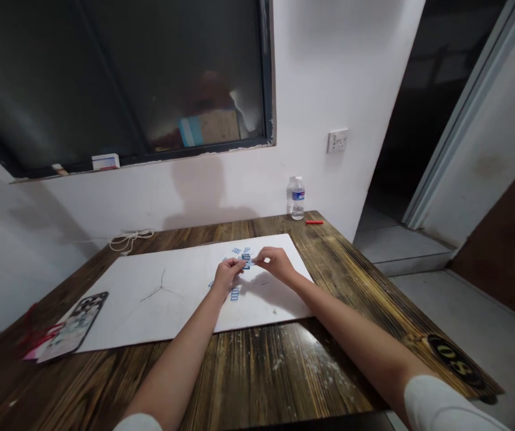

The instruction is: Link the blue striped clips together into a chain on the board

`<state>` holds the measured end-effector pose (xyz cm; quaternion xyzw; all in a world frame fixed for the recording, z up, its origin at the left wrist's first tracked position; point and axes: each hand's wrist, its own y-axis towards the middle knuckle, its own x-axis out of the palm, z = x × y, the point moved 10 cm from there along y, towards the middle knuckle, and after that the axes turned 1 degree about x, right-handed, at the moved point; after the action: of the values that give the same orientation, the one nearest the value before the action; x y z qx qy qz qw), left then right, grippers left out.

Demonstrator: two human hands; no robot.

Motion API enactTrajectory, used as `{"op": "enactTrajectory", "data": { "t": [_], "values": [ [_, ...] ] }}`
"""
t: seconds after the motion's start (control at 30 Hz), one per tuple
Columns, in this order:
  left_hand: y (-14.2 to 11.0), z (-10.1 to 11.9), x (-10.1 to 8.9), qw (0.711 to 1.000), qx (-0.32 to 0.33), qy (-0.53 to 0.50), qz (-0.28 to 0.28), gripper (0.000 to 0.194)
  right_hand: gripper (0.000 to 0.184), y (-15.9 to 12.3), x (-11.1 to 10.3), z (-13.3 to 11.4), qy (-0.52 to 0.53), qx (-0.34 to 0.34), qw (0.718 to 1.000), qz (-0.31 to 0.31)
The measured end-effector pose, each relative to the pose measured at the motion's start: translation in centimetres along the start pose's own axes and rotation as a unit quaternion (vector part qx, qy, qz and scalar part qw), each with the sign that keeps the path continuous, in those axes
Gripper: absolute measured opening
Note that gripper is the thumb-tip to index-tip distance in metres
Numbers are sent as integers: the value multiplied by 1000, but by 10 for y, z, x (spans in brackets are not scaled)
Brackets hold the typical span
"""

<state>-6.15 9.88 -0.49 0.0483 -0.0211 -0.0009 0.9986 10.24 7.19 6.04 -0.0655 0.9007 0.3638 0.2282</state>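
Observation:
Over a white board [185,272], my left hand [229,274] pinches a small blue ladder-like piece [246,261] between thumb and fingers. My right hand [276,261] is just to its right, its fingertips pinched together at the piece's right side. Whether the right fingers grip that same piece or another small part is too fine to tell. Similar loose blue pieces lie around the hands: one barred piece [235,294] on the near side, another piece [236,251] beyond the left hand. Others are partly hidden by my left hand.
The board rests on a dark wooden table [257,371]. At its left end lies a patterned flat case [80,323] beside something pink and red. A coiled white cable [132,239], a water bottle [297,200] and a red stick-like object [314,222] are along the back edge.

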Motion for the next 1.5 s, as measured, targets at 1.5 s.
{"op": "enactTrajectory", "data": {
  "t": [1.5],
  "values": [
    [2, -8, -5, 998, -18, -56, 26, 41, 33, -20, 54, 48, -218, 105, 933, -268]
  ]
}}
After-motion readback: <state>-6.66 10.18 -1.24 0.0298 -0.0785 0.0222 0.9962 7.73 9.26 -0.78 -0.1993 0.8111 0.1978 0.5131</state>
